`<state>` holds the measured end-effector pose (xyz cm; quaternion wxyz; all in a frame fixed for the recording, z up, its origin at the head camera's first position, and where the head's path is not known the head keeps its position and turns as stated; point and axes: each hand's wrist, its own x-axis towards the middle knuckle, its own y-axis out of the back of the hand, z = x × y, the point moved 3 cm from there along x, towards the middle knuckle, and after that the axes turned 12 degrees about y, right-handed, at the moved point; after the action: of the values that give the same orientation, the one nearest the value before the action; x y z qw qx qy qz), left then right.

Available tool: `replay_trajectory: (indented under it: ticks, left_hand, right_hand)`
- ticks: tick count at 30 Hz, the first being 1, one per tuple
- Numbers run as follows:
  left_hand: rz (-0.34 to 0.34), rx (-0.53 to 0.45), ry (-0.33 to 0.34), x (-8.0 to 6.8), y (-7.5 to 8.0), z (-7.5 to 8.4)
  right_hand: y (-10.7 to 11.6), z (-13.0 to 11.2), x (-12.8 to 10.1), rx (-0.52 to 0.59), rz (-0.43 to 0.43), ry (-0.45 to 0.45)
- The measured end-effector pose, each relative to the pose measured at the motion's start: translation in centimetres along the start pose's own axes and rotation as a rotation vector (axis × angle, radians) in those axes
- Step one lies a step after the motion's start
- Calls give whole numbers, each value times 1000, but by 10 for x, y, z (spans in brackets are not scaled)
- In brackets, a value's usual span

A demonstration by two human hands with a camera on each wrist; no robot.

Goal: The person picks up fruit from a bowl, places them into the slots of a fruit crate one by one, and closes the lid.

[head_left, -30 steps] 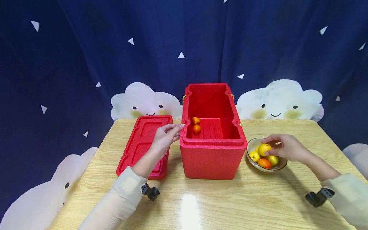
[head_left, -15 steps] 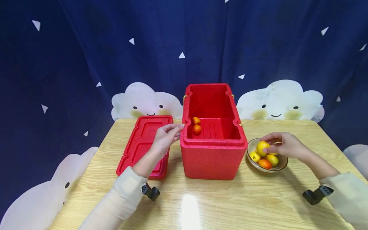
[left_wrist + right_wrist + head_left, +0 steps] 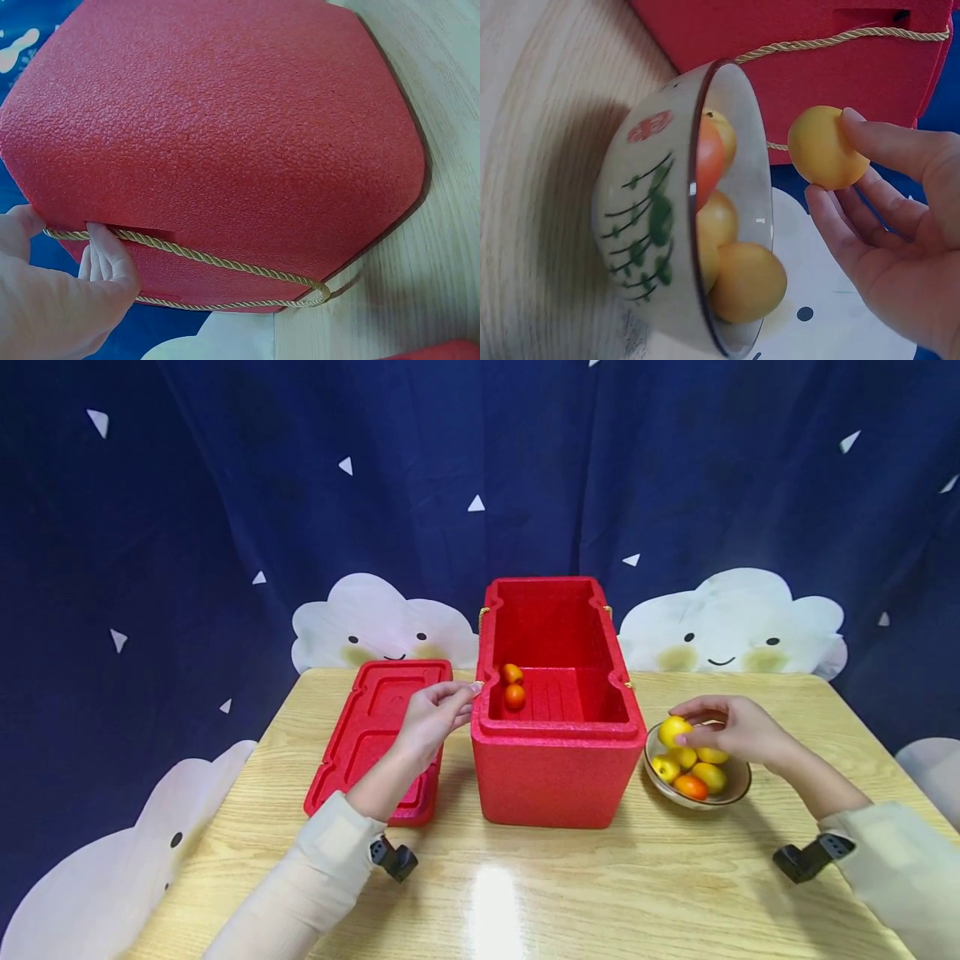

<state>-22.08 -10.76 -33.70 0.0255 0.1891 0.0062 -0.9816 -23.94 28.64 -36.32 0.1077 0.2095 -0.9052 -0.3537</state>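
Right hand (image 3: 738, 731) pinches yellow fruit (image 3: 672, 730) | left hand (image 3: 431, 720) grips rope handle (image 3: 225, 262), palm hidden

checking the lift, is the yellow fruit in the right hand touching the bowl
Apart. The right wrist view shows the yellow fruit pinched in the right hand, a gap off the bowl rim.
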Motion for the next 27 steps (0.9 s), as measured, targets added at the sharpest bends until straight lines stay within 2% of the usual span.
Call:
replay_trajectory:
  ticks: [8, 15, 27]
  left_hand:
    - [10, 7, -11, -2, -1, 1]
    - [12, 4, -4, -3, -1, 1]
    - [13, 1, -4, -2, -1, 1]
  right_hand:
    - [4, -14, 8, 5, 19, 18]
    - [10, -22, 15, 31, 62, 72]
    - [19, -29, 22, 40, 91, 33]
